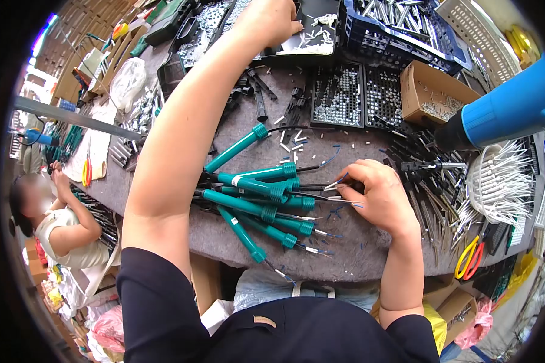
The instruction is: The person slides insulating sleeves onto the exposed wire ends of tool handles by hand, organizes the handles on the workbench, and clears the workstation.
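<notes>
A bundle of green tubular handles with ribbed collars [239, 202] lies on the grey table, thin wires coming out of their ends. My right hand [378, 196] is closed, thumb and fingers pinching thin wires [321, 186] at the right of the bundle. White sleeves sit on some of the wire ends. My left hand [269, 23] reaches far forward to a black tray [312, 59] with small white tube pieces [318, 37]. Most of its fingers are hidden or cut off by the top edge, so its grip cannot be made out.
A blue electric tool [508, 109] hangs at the right, above dark rods. Black bit racks [338, 97], a cardboard box [433, 94] and a blue crate [399, 45] stand behind. Yellow-and-orange scissors [469, 257] and a basket of white sticks [496, 181] lie right. Another person [66, 230] sits left.
</notes>
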Demonstrator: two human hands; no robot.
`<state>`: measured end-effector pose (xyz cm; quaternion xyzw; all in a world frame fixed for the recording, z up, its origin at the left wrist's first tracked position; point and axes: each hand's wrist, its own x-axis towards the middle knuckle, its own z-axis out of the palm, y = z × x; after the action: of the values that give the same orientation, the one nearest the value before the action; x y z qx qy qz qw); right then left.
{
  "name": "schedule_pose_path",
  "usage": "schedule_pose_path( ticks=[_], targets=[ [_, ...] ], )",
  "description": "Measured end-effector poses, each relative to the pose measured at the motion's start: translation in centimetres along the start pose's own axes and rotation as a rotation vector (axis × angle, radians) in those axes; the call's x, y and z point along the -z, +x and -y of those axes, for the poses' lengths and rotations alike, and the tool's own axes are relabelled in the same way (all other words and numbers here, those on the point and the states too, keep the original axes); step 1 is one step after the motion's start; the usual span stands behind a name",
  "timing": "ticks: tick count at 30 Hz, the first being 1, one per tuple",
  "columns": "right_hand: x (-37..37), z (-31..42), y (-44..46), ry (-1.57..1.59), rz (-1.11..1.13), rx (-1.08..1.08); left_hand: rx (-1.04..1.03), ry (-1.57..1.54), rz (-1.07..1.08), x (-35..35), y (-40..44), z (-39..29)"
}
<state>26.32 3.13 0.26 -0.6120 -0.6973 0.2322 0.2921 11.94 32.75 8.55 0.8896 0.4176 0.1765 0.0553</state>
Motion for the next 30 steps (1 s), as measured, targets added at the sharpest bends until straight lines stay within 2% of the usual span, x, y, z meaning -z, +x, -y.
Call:
schedule_pose_path(
  ticks=[1, 4, 6, 8, 9, 10, 14, 22, 25, 30],
  targets=[
    [0.0, 0.0, 0.0, 0.005, 0.002, 0.001, -0.020, 0.165, 0.010, -0.1, 0.1, -0.3],
    [0.0, 0.1, -0.1, -0.012, -0.013, 0.017, -0.114, 0.183, 0.244, 0.6, -2.8, -0.9],
    [0.1, 0.1, -0.1, -0.024, 0.019, -0.014, 0.032, 0.131, 0.592, 1.7, -6.4, -2.9],
    [0.0, 0.3, 0.0, -0.027, 0.035, -0.025, -0.121, 0.251, 0.613, -0.2, -8.3, -1.6],
    [0.0, 0.3, 0.0, -0.024, 0.033, -0.026, -0.091, 0.271, 0.535, -4.7, -8.5, 0.9],
    [0.0, 0.3, 0.0, -0.021, 0.028, -0.028, -0.005, 0.220, 0.521, -5.1, -8.9, 0.6],
    [0.1, 0.4, -0.1, -0.030, 0.029, -0.028, -0.029, 0.225, 0.526, -7.4, -8.7, 2.2],
    [0.1, 0.3, -0.1, -0.035, 0.028, -0.017, -0.326, 0.010, 0.387, -1.1, -14.0, 0.2],
    [-0.2, 0.1, -0.1, -0.025, -0.006, 0.017, -0.370, 0.338, 0.391, -0.6, -16.5, -0.9],
    [-0.2, 0.0, -0.2, -0.033, 0.017, 0.000, -0.362, 0.394, 0.346, -0.9, -17.3, -1.1]
  ],
)
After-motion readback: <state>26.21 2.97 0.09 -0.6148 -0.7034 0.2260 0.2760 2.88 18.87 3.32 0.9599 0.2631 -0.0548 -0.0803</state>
